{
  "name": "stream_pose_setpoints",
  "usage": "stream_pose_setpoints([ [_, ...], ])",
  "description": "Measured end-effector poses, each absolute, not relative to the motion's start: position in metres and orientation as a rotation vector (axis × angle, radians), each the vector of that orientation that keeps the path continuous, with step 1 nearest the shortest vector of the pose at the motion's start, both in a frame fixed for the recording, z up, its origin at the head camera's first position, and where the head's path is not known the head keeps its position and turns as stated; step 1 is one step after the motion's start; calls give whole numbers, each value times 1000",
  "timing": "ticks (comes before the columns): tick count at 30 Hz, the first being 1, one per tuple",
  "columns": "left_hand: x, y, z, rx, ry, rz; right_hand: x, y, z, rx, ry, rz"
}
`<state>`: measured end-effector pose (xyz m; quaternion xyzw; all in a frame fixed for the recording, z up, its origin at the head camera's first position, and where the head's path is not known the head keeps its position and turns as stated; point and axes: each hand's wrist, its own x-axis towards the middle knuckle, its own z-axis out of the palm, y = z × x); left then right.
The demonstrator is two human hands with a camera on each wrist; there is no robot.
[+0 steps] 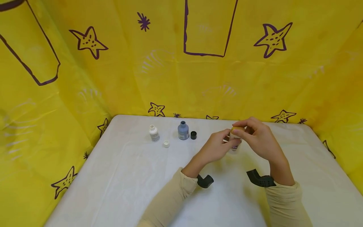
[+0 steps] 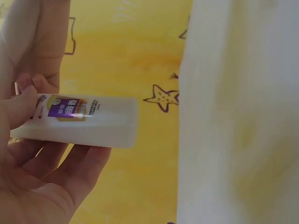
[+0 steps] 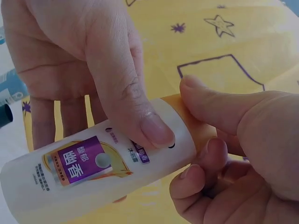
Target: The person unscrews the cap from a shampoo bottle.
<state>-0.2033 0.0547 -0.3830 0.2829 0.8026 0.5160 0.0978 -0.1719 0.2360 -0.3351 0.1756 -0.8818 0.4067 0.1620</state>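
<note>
My left hand grips a white plastic bottle round its body, thumb across the front. The bottle has a purple and gold label with Chinese characters. In the left wrist view the lower end of the bottle sticks out past the fingers. At its top is an orange-yellow cap, which my right hand pinches between thumb and fingers. The head view shows the bottle held upright over the right part of the table, partly covered by both hands.
On the white table, left of my hands, stand a small white bottle and a blue-grey bottle, both uncapped. A white cap and a black cap lie beside them. Yellow patterned cloth hangs behind.
</note>
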Motion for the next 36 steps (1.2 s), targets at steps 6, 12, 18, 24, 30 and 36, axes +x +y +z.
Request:
stream_pose_setpoints([
  [6, -203, 44, -383, 895, 2418, 1517, -170, 231, -337, 567, -2514, 1192],
  [12, -204, 34, -376, 959, 2460, 1513, -169, 228, -337, 579, -2517, 1204],
  [18, -208, 20, -367, 1045, 2460, 1530, -167, 219, -333, 629, -2485, 1221],
  [24, -212, 6, -361, 1076, 2457, 1543, -164, 209, -331, 676, -2454, 1242],
  [30, -218, 0, -363, 1077, 2441, 1541, -163, 204, -334, 690, -2441, 1251],
  [36, -219, 0, -366, 1065, 2353, 1575, -165, 202, -337, 724, -2401, 1234],
])
